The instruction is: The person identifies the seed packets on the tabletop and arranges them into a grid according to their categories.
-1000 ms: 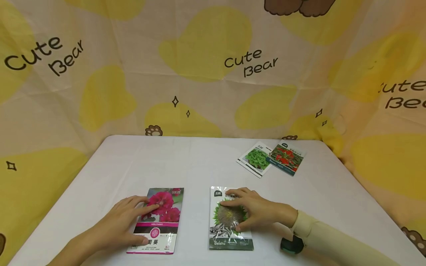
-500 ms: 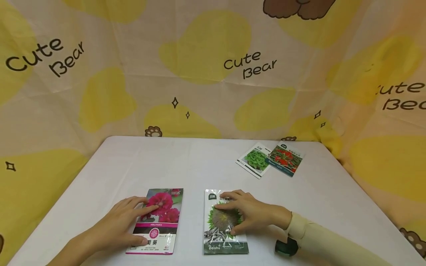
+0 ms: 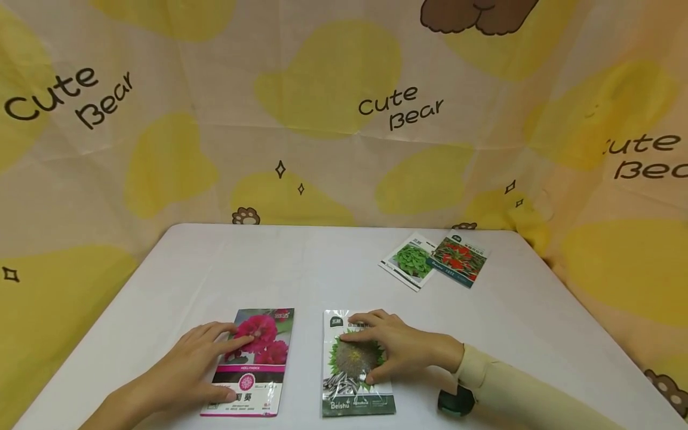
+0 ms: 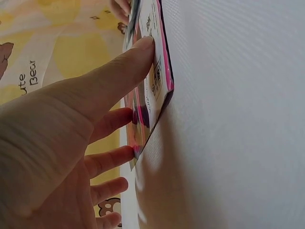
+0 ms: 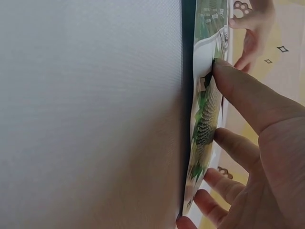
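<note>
A pink hollyhock seed packet [image 3: 261,391] lies face up at the front left of the white table. My left hand [image 3: 188,367] rests on its left side; in the left wrist view the thumb [image 4: 136,55] lies on its face and the other fingers spread past its edge. To the right of it is a sunflower seed packet [image 3: 349,403], picturing a seed head and striped seeds. My right hand [image 3: 400,346] presses on this one with spread, extended fingers. The right wrist view shows the fingertips [image 5: 221,69] against the glossy front, with the packet flat along the tabletop.
Farther back on the right, a green-leaf seed packet [image 3: 412,263] is partly overlapped by a red-flower seed packet [image 3: 459,260]. A small dark object [image 3: 455,401] hangs below the right wrist. Printed cloth [image 3: 322,77] walls the table [image 3: 301,263] at the back and sides.
The sunflower seed packet has slid left under my right hand, narrowing the gap to the hollyhock packet. My left hand keeps its place on the hollyhock packet. The head view has shifted slightly.
</note>
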### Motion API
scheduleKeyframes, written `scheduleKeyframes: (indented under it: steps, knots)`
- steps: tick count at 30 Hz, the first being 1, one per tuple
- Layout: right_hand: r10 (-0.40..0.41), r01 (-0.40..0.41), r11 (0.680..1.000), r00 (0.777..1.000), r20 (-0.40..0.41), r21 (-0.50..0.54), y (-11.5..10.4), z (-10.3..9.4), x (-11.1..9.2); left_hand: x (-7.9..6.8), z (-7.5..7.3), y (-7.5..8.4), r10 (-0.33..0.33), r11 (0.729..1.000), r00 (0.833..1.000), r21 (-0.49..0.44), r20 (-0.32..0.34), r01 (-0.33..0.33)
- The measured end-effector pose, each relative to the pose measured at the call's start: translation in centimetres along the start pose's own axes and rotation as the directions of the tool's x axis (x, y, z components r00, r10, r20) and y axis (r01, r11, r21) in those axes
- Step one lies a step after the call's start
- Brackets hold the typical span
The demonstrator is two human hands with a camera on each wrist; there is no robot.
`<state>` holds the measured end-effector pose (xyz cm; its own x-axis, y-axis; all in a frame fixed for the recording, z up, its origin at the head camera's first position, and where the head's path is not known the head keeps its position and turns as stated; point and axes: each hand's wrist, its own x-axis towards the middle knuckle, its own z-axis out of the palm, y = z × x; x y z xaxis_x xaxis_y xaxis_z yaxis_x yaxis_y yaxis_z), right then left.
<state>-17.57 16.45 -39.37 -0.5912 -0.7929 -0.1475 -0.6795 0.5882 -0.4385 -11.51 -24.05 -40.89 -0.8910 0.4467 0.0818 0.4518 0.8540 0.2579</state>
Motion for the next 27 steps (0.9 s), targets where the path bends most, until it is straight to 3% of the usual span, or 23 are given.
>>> scheduleKeyframes:
  steps: [21, 27]
  knots:
    - [0.008, -0.008, 1.000, 1.000, -0.009, 0.001, 0.17, 0.22, 0.04, 0.15, 0.16, -0.07, 0.023, 0.999, 0.999, 0.033, -0.035, -0.022]
    - [0.002, -0.002, 1.000, 1.000, -0.005, 0.004, 0.08, 0.14, 0.01, 0.13, 0.05, 0.04, 0.001, 1.000, 1.000, 0.020, 0.002, -0.001]
